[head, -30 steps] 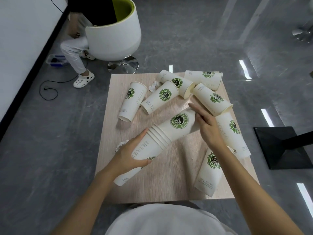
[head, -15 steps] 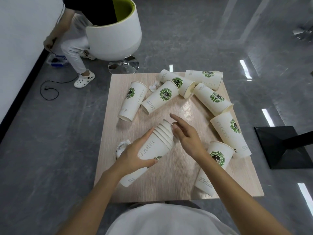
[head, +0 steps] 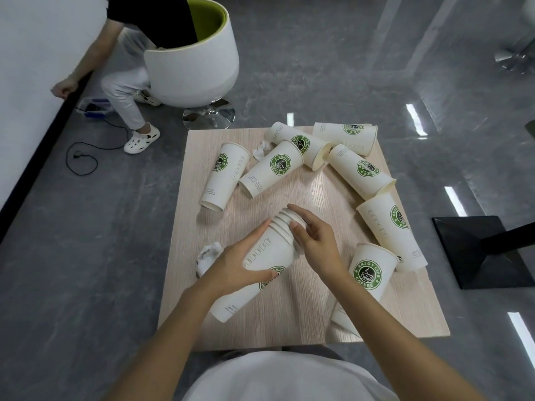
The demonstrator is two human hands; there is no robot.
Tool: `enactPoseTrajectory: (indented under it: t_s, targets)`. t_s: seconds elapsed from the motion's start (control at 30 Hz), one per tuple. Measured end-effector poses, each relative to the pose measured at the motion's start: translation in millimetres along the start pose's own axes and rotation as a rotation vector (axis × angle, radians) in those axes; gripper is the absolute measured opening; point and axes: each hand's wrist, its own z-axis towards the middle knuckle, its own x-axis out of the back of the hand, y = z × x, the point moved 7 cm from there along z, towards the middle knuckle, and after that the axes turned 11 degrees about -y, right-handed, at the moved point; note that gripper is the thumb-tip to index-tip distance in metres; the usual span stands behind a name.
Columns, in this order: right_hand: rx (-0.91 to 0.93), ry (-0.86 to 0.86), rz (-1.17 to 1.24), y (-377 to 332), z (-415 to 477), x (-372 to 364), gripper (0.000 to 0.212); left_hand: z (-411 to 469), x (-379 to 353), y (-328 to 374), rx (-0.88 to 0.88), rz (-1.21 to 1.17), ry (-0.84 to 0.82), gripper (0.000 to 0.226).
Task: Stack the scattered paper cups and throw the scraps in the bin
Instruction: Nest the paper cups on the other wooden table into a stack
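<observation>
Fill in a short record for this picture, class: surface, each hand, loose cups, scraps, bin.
surface: wooden table
left hand: grips nested cup stack, held tilted
right hand: at the stack's rim end
loose cups: seven lying on the table, e.g. nearest cup
scraps: two crumpled, near scrap, far scrap
bin: none in view

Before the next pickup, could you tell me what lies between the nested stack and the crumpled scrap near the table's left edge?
In the head view, only the left hand gripping the stack lies there; the scrap sits just beyond its knuckles.
</observation>
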Motion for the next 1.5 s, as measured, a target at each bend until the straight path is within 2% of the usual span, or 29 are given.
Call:
enactPoseTrajectory:
  t_s: [0.2,0.37,0.73,0.9,1.23,1.5]
  targets:
    - [0.024,0.048,0.067,-4.3,-2.0,11.8,0.03,9.4,-1.6,11.8,-0.038,-0.004,0.031,0.105]
    - [0.022,0.128,0.023,-6.1,-6.2,50.6,0.027,14.4,-7.0,10.5,-0.039,-0.014,0.003,0.105]
    - [-0.179,0.225,-0.57,28.6,-38.9,133.6,0.021,21.4,-26.2,6.5,-0.033,-0.061,-0.075,0.104]
    - [-0.322,0.168,-0.741,43.8,-39.6,139.6,0.023,24.4,-28.6,6.6,-0.031,-0.04,-0.068,0.103]
    - [-0.486,0.082,-0.812,61.1,-35.6,129.1,0.026,23.2,-22.4,1.1,-0.022,-0.047,-0.039,0.104]
    - [-0.353,0.094,-0.77,39.0,-23.5,116.7,0.028,14.3,-5.3,-5.6,0.003,0.016,-0.004,0.101]
